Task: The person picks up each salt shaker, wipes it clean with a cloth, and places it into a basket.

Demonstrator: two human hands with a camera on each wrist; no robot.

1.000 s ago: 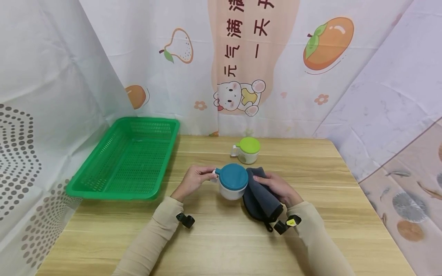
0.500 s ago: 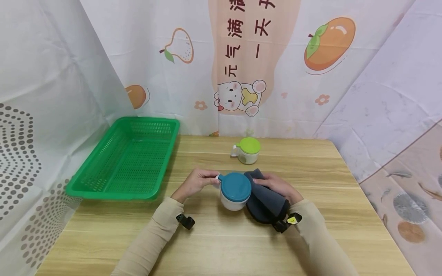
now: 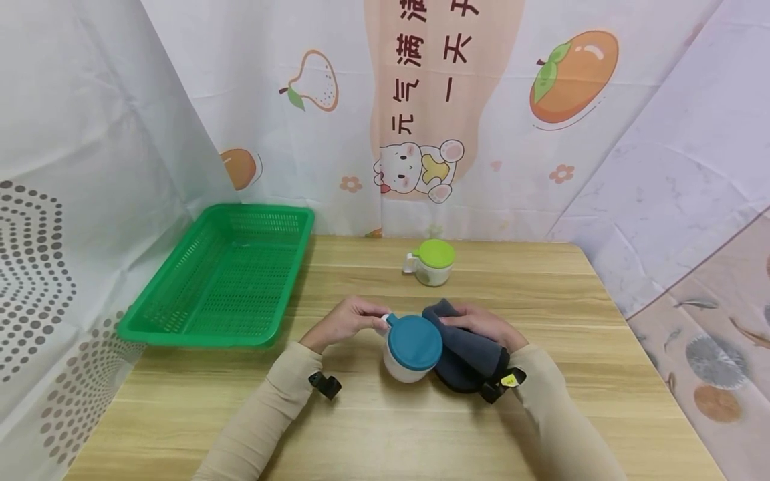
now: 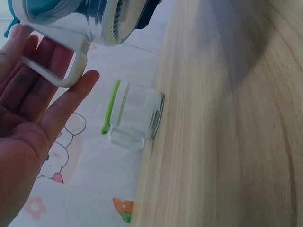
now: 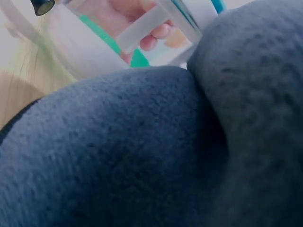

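Basket, green and perforated, sits at the left of the bench. Next, the left hand pinches the white handle of the blue-lidded jar — raised, slightly tilted. Behind stands a green-lidded jar; rightmost, the right hand grips dark grey cloth at the blue-lidded jar's side.

from the near jar: cloth at 3 o'clock, far jar on the table at 12, basket around 10
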